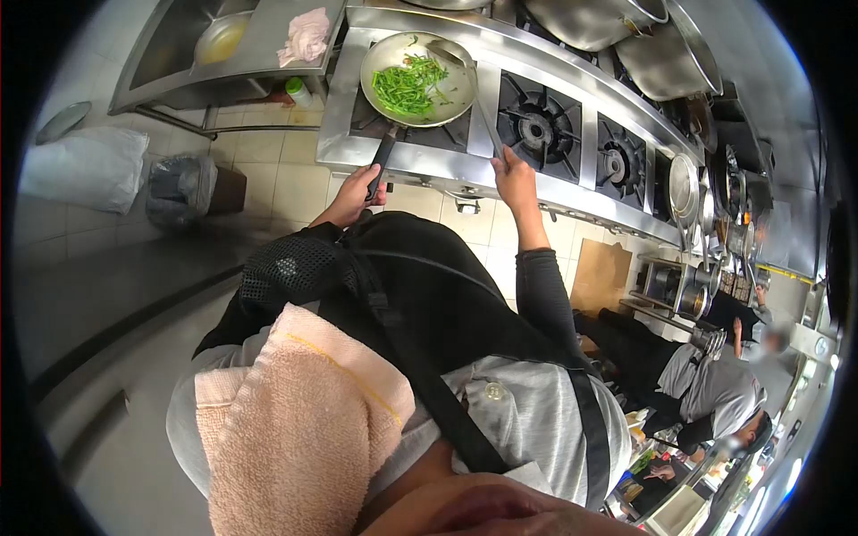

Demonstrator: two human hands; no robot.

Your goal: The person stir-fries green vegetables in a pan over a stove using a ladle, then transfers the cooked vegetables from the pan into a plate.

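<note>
One pan [386, 55] and one long utensil [483, 109] — both single. Two uncovered burners [536, 131], two big pots [666, 67] at the upper right, one pink cloth [306, 37], one towel [295, 429], one bottle [298, 92], one lined bin [179, 192] — and at least two other people [715, 384].

A steel stove [585, 134] carries a frying pan [459, 95] at one end and two large pots [670, 55] (both metal) along its back.
</note>
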